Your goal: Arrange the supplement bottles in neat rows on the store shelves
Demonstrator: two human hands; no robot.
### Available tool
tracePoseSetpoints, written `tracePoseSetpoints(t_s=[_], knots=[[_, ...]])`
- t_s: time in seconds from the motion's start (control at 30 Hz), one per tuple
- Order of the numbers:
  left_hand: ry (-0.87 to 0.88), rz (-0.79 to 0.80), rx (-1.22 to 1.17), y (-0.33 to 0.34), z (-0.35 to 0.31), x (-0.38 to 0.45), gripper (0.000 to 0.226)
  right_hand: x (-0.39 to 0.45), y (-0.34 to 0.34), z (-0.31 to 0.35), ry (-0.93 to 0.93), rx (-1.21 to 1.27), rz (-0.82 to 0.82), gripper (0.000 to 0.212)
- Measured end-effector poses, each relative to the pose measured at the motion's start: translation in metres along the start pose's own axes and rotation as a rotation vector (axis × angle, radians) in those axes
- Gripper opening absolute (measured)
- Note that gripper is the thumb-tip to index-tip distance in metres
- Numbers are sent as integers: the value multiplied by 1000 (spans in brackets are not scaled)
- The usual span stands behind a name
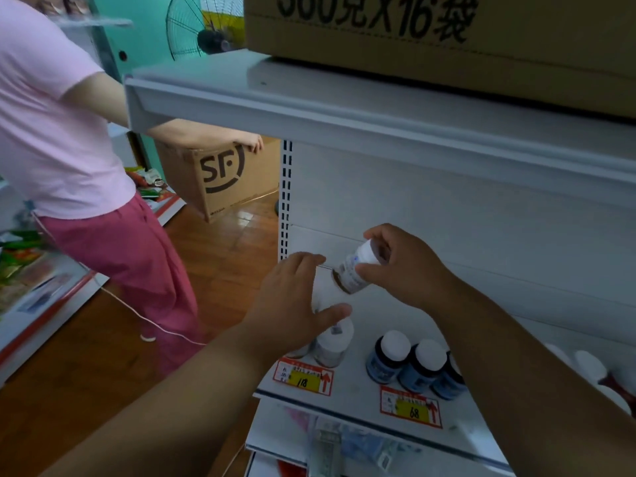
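My right hand (402,266) grips a white-capped supplement bottle (354,271), tilted on its side above the white shelf (358,387). My left hand (292,301) reaches in at the shelf's left end, fingers spread over white bottles; whether it holds one I cannot tell. A clear white-capped bottle (332,346) stands just below its thumb. Three dark blue bottles with white caps (413,366) stand in a row at the shelf's front, behind the price tag marked 68 (411,409). More white caps (588,366) show at the far right, partly hidden by my right forearm.
A person in a pink shirt (58,132) stands at left, one hand on an SF cardboard box (213,173). A large carton (447,46) sits on the top shelf. A price tag marked 18 (303,376) is on the shelf edge. Packets lie on the lower shelf (344,442).
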State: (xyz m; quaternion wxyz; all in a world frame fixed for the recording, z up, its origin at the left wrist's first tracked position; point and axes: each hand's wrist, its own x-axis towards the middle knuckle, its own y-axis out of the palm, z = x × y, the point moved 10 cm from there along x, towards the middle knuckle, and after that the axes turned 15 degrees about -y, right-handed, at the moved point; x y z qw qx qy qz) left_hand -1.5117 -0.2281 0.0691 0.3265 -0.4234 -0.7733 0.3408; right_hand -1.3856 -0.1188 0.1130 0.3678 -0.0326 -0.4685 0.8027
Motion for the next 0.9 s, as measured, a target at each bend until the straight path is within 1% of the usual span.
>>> tracePoseSetpoints(t_s=[0.07,0.17,0.23,0.3,0.4,0.47,0.57,0.63,0.73,0.8,0.83,0.87,0.9], knots=[[9,88,184,17,8,-3,103,3,14,-6,-6,-87,93,52],[72,205,349,45,9,-14,111,7,51,-9,-46,-164,254,52],[83,241,390,57,11,-18,111,8,72,-13,-48,-189,333,51],[77,235,396,59,15,-19,110,6,87,-20,-19,-172,407,51],[95,213,401,60,15,-18,109,3,103,-23,-16,-95,479,41],[98,212,391,62,15,-17,108,1,106,-24,-26,-70,479,40],[84,206,406,63,18,-17,109,-1,104,-28,52,22,437,53],[87,198,402,64,18,-16,108,-2,106,-28,102,103,418,52],[76,196,407,62,19,-15,109,-3,109,-23,104,107,410,49],[85,193,410,57,15,-18,108,-7,98,-16,93,53,338,49],[87,165,394,51,13,-19,107,-11,87,-11,73,11,286,50],[87,126,397,42,11,-19,104,-17,75,-9,37,-12,215,49],[115,35,359,30,1,-22,100,-22,60,-2,7,-12,131,48]])
